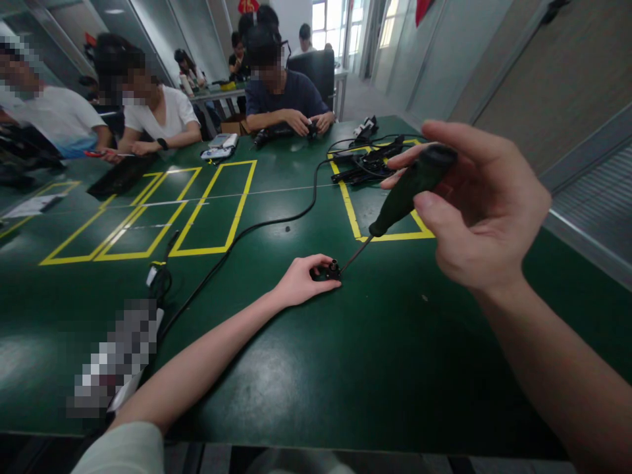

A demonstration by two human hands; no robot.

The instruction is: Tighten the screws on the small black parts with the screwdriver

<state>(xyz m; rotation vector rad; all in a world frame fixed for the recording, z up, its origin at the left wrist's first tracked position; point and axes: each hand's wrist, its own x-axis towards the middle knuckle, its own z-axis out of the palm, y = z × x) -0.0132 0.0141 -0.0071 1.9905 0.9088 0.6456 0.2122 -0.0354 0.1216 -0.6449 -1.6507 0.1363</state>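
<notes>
My left hand (301,283) rests on the green table, thumb and fingers closed around a small black part (332,270) with a round fitting on top. In my right hand (484,210) is a screwdriver (402,197) with a dark green handle, gripped between thumb and fingers. Its thin shaft slants down to the left, and the tip meets the right side of the small black part or lies just beside it; which of these I cannot tell.
A black cable (261,224) crosses the green table (385,368) toward a pile of black parts (368,164) inside yellow tape. A blurred-out object (118,359) lies by my left forearm. Across the table a person (289,99) handles a small dark thing; other people sit left.
</notes>
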